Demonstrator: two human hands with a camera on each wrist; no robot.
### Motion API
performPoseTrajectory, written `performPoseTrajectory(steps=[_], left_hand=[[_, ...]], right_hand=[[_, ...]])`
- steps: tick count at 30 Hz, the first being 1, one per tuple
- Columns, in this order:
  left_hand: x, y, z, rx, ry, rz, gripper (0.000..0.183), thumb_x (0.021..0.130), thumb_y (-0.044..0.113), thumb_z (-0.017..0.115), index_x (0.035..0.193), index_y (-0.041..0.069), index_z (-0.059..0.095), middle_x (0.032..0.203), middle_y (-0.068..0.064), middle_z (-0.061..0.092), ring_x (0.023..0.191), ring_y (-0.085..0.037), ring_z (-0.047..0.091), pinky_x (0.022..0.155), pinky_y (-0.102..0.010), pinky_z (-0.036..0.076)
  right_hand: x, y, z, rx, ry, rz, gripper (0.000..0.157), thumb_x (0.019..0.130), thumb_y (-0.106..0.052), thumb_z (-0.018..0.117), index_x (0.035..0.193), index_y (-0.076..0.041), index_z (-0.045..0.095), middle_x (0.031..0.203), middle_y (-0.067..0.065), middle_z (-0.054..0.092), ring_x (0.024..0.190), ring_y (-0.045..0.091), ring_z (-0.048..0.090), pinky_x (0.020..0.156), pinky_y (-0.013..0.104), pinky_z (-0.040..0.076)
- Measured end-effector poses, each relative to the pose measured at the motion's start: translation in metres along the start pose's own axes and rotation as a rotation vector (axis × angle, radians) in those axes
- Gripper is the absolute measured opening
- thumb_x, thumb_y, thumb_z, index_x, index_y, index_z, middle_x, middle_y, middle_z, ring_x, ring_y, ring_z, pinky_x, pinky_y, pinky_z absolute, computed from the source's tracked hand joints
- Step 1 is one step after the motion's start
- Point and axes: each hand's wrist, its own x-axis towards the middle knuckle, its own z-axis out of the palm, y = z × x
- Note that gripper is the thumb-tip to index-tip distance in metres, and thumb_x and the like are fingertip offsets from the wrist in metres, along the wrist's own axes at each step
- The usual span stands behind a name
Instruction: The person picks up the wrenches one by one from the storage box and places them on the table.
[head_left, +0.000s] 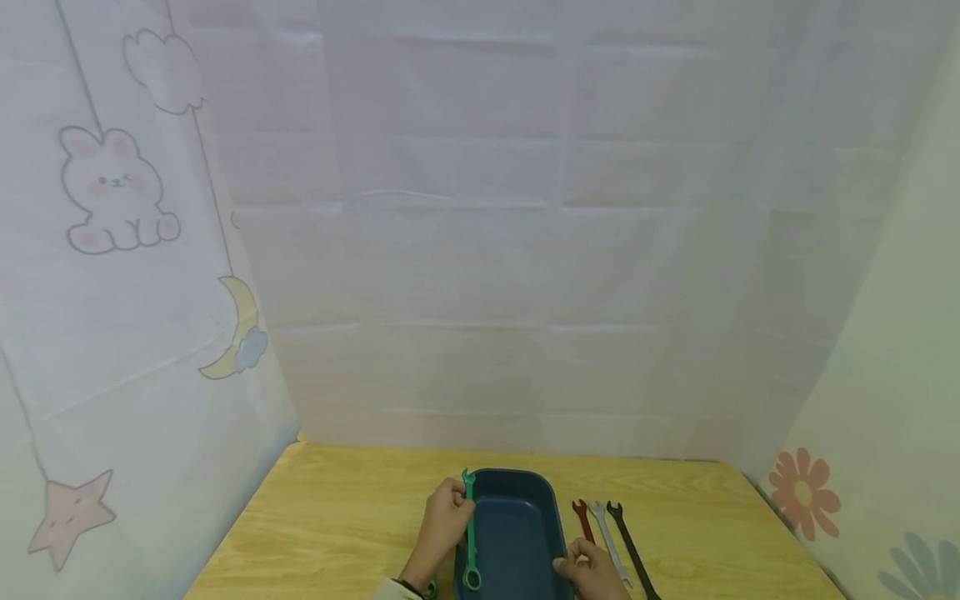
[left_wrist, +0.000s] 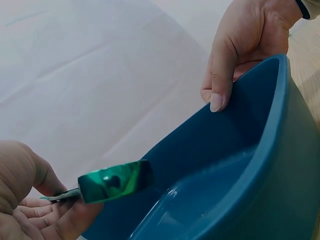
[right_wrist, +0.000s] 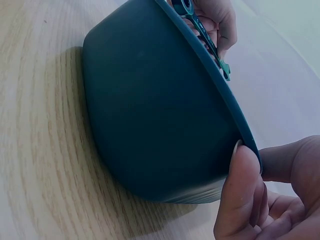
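Observation:
A green combination wrench (head_left: 471, 537) is pinched near its open-jaw end by my left hand (head_left: 447, 508), over the left rim of a dark blue plastic bin (head_left: 551, 508). Its ring end (left_wrist: 115, 181) points toward the camera in the left wrist view. My right hand (head_left: 588, 571) grips the bin's right rim, and the right wrist view shows the thumb (right_wrist: 245, 175) pressed against the wall just below the edge. No tool shows on the visible part of the bin's floor.
Right of the bin, a red wrench (head_left: 582, 521), a silver wrench (head_left: 611, 546) and a black wrench (head_left: 632, 550) lie side by side on the wooden table (head_left: 360, 500). Something small and green (head_left: 431, 589) shows beside the left wrist. Pale printed cloth surrounds the table.

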Motion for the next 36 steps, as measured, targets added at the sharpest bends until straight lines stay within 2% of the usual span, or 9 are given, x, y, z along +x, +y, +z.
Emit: performPoseTrajectory(steps=[6, 11, 14, 19, 24, 32, 36], left_hand=[[0.001, -0.004, -0.002, -0.007, 0.007, -0.028, 0.022, 0.083, 0.004, 0.048, 0.104, -0.005, 0.050, 0.073, -0.005, 0.051, 0.041, -0.010, 0.044, 0.038, -0.026, 0.043], [0.001, -0.008, -0.003, -0.036, 0.006, -0.046, 0.022, 0.084, 0.005, 0.047, 0.104, -0.005, 0.050, 0.078, -0.014, 0.056, 0.042, -0.014, 0.048, 0.039, -0.031, 0.045], [0.002, -0.010, -0.004, -0.031, 0.023, -0.034, 0.020, 0.083, 0.004, 0.049, 0.102, -0.004, 0.051, 0.080, -0.018, 0.058, 0.043, -0.017, 0.051, 0.039, -0.034, 0.047], [0.005, -0.013, -0.006, 0.033, 0.055, -0.010, 0.021, 0.082, 0.003, 0.050, 0.101, -0.004, 0.053, 0.075, -0.010, 0.057, 0.048, -0.014, 0.051, 0.043, -0.028, 0.044], [0.003, -0.014, -0.008, 0.042, 0.056, -0.015, 0.023, 0.082, 0.003, 0.050, 0.102, -0.006, 0.053, 0.070, -0.004, 0.054, 0.051, -0.012, 0.046, 0.047, -0.025, 0.038], [0.003, -0.013, -0.009, 0.035, 0.078, -0.012, 0.023, 0.082, 0.002, 0.051, 0.103, -0.007, 0.052, 0.071, -0.006, 0.055, 0.052, -0.014, 0.048, 0.047, -0.026, 0.040], [0.002, -0.014, -0.009, 0.042, 0.091, -0.005, 0.021, 0.080, 0.001, 0.051, 0.100, -0.006, 0.053, 0.069, -0.005, 0.054, 0.053, -0.014, 0.047, 0.046, -0.026, 0.039]], right_hand=[[0.001, 0.003, -0.001, 0.012, -0.007, -0.006, 0.021, 0.087, -0.021, 0.056, 0.076, -0.012, 0.041, 0.050, -0.007, 0.026, 0.043, 0.008, 0.023, 0.045, 0.025, 0.029], [0.003, 0.005, -0.002, -0.005, 0.003, -0.012, 0.022, 0.087, -0.021, 0.057, 0.076, -0.012, 0.041, 0.050, -0.007, 0.027, 0.043, 0.008, 0.023, 0.045, 0.025, 0.029], [0.003, 0.004, -0.002, 0.010, 0.007, -0.005, 0.022, 0.087, -0.021, 0.057, 0.075, -0.012, 0.041, 0.050, -0.007, 0.027, 0.042, 0.008, 0.023, 0.044, 0.025, 0.030], [0.003, 0.002, -0.002, 0.018, 0.009, 0.001, 0.022, 0.086, -0.020, 0.058, 0.075, -0.011, 0.042, 0.048, -0.008, 0.027, 0.040, 0.006, 0.024, 0.043, 0.024, 0.030], [0.003, 0.002, -0.002, 0.003, 0.011, -0.003, 0.022, 0.087, -0.018, 0.057, 0.074, -0.011, 0.040, 0.048, -0.008, 0.026, 0.041, 0.007, 0.023, 0.043, 0.024, 0.029], [0.003, 0.003, -0.003, 0.037, -0.009, 0.011, 0.021, 0.085, -0.020, 0.058, 0.075, -0.011, 0.042, 0.049, -0.007, 0.027, 0.041, 0.007, 0.024, 0.044, 0.025, 0.029], [0.004, 0.004, -0.003, 0.019, -0.015, 0.001, 0.020, 0.086, -0.020, 0.058, 0.075, -0.011, 0.042, 0.049, -0.007, 0.027, 0.042, 0.008, 0.023, 0.044, 0.025, 0.029]])
